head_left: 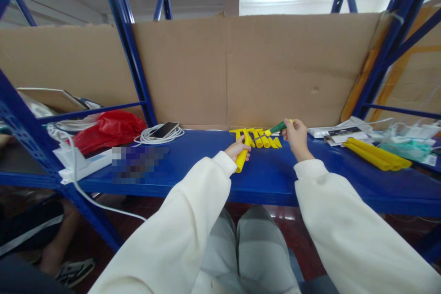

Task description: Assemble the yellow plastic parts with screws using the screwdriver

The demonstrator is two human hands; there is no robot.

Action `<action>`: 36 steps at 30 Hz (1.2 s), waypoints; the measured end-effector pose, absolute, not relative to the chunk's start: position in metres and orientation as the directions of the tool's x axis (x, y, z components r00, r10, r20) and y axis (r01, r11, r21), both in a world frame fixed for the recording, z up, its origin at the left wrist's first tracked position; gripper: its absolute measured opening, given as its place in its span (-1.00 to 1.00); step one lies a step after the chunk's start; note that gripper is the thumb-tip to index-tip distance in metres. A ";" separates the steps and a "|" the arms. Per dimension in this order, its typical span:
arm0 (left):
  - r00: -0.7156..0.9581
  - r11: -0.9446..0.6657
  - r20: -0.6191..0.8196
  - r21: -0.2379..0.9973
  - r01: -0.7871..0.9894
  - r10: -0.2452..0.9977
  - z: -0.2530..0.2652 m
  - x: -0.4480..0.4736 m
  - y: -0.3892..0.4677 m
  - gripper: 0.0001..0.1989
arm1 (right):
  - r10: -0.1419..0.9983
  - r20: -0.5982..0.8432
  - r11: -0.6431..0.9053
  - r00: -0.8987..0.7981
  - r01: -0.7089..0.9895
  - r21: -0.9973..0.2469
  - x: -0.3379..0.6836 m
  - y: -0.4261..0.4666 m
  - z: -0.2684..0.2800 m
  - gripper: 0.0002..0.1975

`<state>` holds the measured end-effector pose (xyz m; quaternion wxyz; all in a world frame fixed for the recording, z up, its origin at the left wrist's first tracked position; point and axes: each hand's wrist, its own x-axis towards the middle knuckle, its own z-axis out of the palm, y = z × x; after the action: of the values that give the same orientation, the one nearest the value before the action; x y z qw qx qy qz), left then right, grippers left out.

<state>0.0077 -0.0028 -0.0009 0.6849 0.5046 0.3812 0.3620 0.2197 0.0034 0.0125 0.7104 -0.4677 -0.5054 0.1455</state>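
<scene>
My left hand is closed around a yellow plastic tube-like piece, tilted over the blue shelf. In my right hand is a screwdriver with a green and yellow handle, gripped at the handle end. Its thin shaft slants down to the left, to the upper part of the yellow piece; whether the tip touches it I cannot tell. Just behind and between my hands, several more yellow pieces lie in a row on the shelf, some with a T-shaped top.
Yellow tubes lie at the right, beside papers and plastic bags. At the left are a coiled white cable with a phone, a red bag and a white power strip. Cardboard stands behind the blue shelf.
</scene>
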 end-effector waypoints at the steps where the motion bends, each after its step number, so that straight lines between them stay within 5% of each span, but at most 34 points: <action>1: 0.449 0.232 -0.159 0.966 -0.113 0.879 -0.001 0.008 -0.002 -0.08 | 0.677 0.580 0.523 0.453 0.257 -0.812 0.220 0.005 0.012 -0.64; 36: 0.452 0.248 -0.173 0.962 -0.111 0.875 0.006 0.009 -0.011 -0.12 | 0.667 0.565 0.602 0.486 0.095 -0.793 0.220 0.018 0.007 -0.59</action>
<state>0.0086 -0.0112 0.0064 0.6908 0.4986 0.3830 0.3570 0.2202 0.0175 0.0065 0.7611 -0.4044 -0.4711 0.1878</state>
